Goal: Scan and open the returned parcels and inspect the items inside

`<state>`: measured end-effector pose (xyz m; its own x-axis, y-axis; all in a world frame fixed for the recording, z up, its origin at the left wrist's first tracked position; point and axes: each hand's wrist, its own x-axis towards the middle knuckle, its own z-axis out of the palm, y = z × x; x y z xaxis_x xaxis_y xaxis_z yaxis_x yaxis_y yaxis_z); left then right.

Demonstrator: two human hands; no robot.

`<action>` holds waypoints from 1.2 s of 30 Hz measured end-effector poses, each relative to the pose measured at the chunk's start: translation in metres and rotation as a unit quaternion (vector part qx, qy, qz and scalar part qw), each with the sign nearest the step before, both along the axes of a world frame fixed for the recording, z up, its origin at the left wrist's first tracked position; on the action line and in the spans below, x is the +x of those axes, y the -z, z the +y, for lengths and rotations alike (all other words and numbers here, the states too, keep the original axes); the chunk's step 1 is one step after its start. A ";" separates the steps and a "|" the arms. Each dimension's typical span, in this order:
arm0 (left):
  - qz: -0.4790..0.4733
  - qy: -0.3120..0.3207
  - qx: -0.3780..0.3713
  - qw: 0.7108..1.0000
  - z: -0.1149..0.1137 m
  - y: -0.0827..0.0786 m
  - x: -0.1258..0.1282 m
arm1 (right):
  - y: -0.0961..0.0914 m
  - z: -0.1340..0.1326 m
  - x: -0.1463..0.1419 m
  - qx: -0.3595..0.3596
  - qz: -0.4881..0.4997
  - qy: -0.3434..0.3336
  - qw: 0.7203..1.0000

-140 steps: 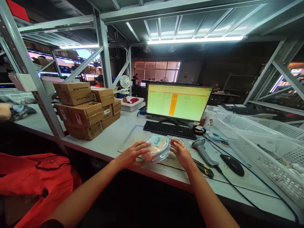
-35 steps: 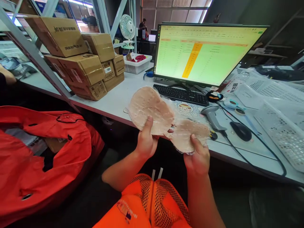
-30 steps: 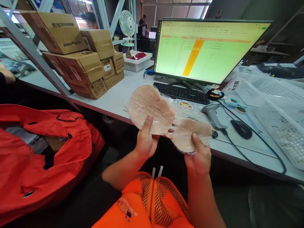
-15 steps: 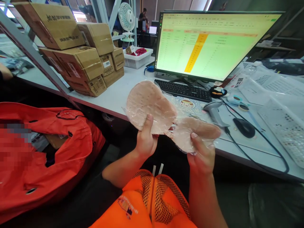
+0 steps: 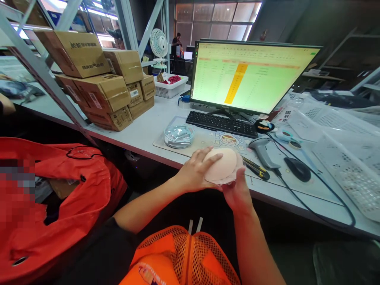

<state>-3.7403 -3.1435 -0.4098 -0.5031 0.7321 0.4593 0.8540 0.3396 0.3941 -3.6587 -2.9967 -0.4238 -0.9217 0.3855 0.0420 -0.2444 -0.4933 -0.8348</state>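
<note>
Both my hands hold a beige stick-on bra just in front of the desk edge. Its two rounded cups lie one over the other, and the thin plastic film around them is hard to make out here. My left hand grips it from the left, with fingers across the upper cup. From the right and below, my right hand clasps it with the thumb up along its edge. A clear round plastic case rests on the desk mat beyond my left hand. Right of the bra lies a yellow and black utility knife.
Stacked cardboard boxes stand at the desk's left. Behind the keyboard is a lit monitor. A barcode scanner, a mouse and white baskets occupy the right. A large red bag is at lower left.
The bra's cups were spread side by side in the film; now they are brought together, one over the other. My hands moved closer together. The round case and knife came into sight.
</note>
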 end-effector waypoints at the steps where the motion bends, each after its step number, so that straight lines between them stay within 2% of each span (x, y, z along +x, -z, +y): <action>1: 0.010 -0.009 -0.001 1.000 0.000 0.001 0.000 | 0.001 -0.002 -0.002 0.004 0.001 -0.013 1.000; 3: 0.036 -0.016 -0.001 0.999 -0.001 0.002 0.000 | 0.004 -0.005 -0.007 0.012 0.008 -0.032 0.999; 7: 0.054 -0.018 -0.005 0.998 -0.001 0.007 0.003 | 0.008 -0.007 -0.020 0.037 -0.013 -0.025 0.999; 9: 0.043 -0.030 -0.011 0.999 0.000 0.010 0.000 | 0.010 -0.004 -0.028 0.058 -0.040 -0.003 0.998; 11: 0.028 -0.024 -0.018 0.999 -0.002 0.008 -0.009 | 0.013 0.003 -0.037 0.077 -0.049 0.054 0.994; 14: 0.014 -0.034 0.000 0.999 -0.014 -0.003 -0.042 | 0.015 0.025 -0.057 0.084 -0.019 0.149 0.985; 16: 0.010 -0.110 0.013 0.994 -0.028 -0.013 -0.073 | 0.014 0.044 -0.072 0.064 -0.011 0.171 0.983; 18: -0.012 -0.205 -0.017 0.978 -0.045 -0.020 -0.105 | 0.013 0.064 -0.086 0.034 -0.019 0.179 0.983; 20: -0.061 -0.259 -0.081 0.961 -0.059 -0.018 -0.130 | 0.012 0.081 -0.101 0.019 -0.027 0.192 0.981; 23: -0.101 -0.255 -0.111 0.955 -0.069 -0.002 -0.149 | 0.013 0.092 -0.124 0.055 -0.044 0.207 0.976; 26: -0.085 -0.233 -0.052 0.967 -0.069 0.016 -0.150 | 0.017 0.089 -0.151 0.113 -0.071 0.205 0.970; 30: -0.082 -0.173 0.017 0.981 -0.063 0.030 -0.139 | 0.019 0.068 -0.178 0.180 -0.094 0.191 0.960; 33: -0.078 -0.146 0.045 0.985 -0.056 0.036 -0.130 | 0.017 0.050 -0.185 0.243 -0.102 0.202 0.943; 36: -0.071 -0.149 0.057 0.985 -0.047 0.042 -0.124 | 0.019 0.035 -0.181 0.344 -0.123 0.175 0.914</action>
